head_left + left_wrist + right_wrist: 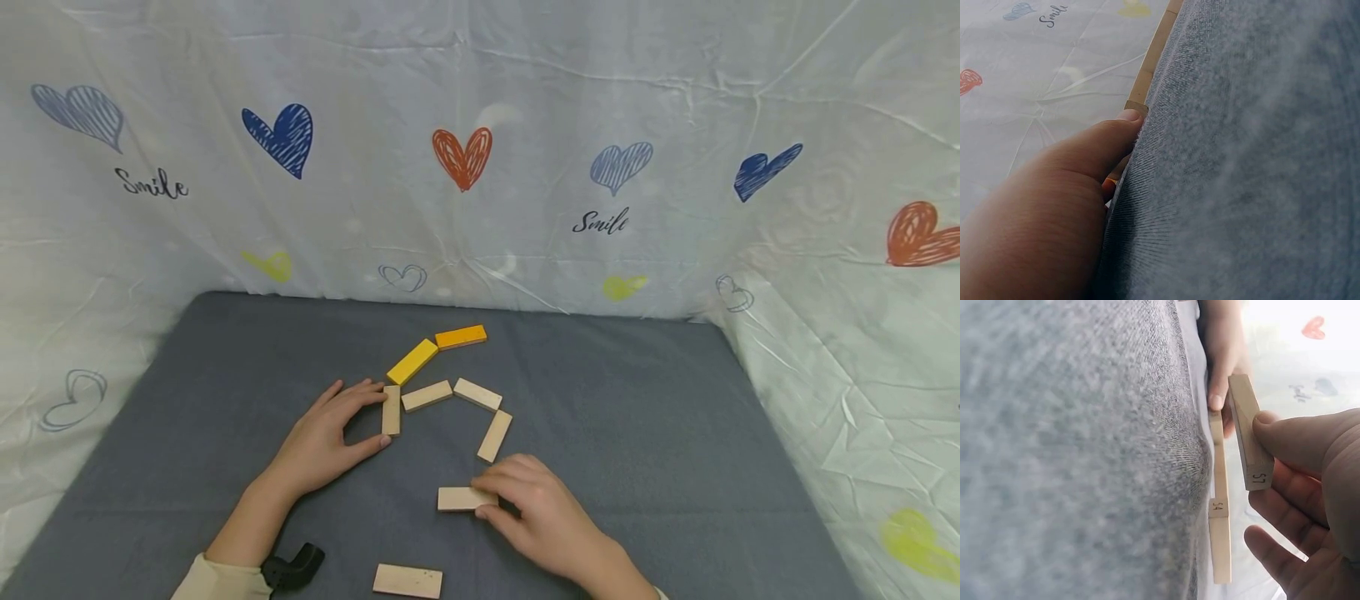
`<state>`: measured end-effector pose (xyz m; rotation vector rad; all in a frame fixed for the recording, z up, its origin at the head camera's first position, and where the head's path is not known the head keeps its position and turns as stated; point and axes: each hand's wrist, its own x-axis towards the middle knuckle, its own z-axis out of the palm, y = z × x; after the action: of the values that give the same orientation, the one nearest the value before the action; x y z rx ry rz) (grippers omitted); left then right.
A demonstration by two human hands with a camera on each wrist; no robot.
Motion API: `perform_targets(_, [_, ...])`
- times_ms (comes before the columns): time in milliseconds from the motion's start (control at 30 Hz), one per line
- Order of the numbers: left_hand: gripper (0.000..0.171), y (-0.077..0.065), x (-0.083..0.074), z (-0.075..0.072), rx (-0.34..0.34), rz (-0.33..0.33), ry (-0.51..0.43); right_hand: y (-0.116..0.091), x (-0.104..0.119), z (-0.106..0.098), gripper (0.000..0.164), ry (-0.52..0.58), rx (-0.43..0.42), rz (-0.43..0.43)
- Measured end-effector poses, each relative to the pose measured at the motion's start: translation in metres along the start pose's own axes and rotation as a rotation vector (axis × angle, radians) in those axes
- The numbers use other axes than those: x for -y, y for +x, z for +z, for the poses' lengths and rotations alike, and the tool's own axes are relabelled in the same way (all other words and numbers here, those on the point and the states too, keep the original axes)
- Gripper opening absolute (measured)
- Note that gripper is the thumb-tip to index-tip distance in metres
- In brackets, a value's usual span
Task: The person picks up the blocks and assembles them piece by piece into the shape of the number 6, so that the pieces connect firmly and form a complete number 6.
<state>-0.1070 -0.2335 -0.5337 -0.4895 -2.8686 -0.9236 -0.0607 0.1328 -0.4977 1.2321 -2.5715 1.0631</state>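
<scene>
My left hand [321, 440] rests on the table and pinches a plain wooden block [392, 412] end to end between thumb and fingers. Its thumb [1100, 140] touches the block's near end in the left wrist view. The right hand [542, 507] pinches another plain wooden block [457, 499] between thumb and fingers. In the right wrist view this held block [1250, 434] is lifted off the cloth and carries "57" on its end. Three more plain blocks curve rightward from the left hand: one [427, 396], a second [477, 394] and a third [494, 436].
Behind the plain blocks lie a yellow block [412, 362] and an orange block [461, 337], nearly end to end. A loose plain block [408, 581] lies near the front edge. Grey cloth [637, 417] covers the table; a white printed curtain [525, 83] hangs around it.
</scene>
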Motion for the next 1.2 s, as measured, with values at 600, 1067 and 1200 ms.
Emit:
perform_targets(600, [0.071, 0.0, -0.003, -0.001, -0.001, -0.011, 0.018, 0.023, -0.004, 0.008, 0.033, 0.003, -0.064, -0.048])
perform_targets(1067, [0.071, 0.0, -0.002, 0.0, -0.007, -0.003, 0.025, 0.032, -0.01, 0.012, 0.031, -0.019, -0.047, -0.024])
perform_targets(1200, [0.071, 0.0, -0.002, 0.0, -0.008, 0.0, 0.029, 0.033, -0.013, 0.013, 0.031, -0.025, -0.039, -0.01])
